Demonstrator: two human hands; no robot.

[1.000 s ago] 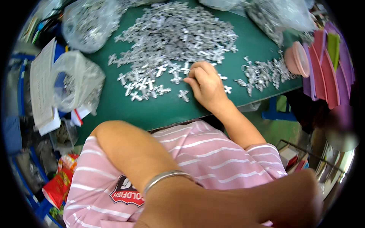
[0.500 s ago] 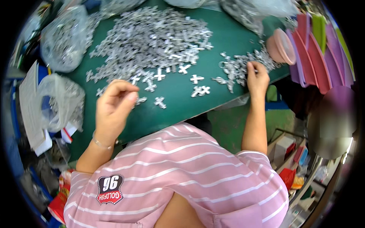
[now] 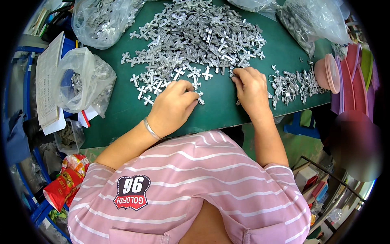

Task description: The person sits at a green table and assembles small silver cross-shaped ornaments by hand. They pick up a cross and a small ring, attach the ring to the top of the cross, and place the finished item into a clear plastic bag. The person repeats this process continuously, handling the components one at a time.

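Note:
A large heap of small silver metal crosses [image 3: 199, 44] covers the far middle of the green table [image 3: 219, 118], with loose ones straggling toward me. My left hand [image 3: 172, 105] is low over the near edge of these, thumb and fingers pinched at a single silver cross [image 3: 200, 98]. To its right, my right hand [image 3: 251, 89] has thumb and forefinger closed at the heap's near right edge. A bit of silver metal shows at those fingertips, mostly hidden. Right of that hand lies a smaller pile of shiny ring-like metal pieces [image 3: 290, 86].
A pink plastic tub [image 3: 327, 74] lies tipped beside the ring-like pieces, near colourful plastic bins [image 3: 353, 77]. Clear bags of metal parts [image 3: 103, 24] stand at the far left and far right. Nearer on the left are an open bag [image 3: 83, 81] and a paper-covered board [image 3: 49, 83].
My right hand has left the ring-like pieces and moved left to the crosses. My left hand has come down to the right, onto a loose cross. The view has shifted too.

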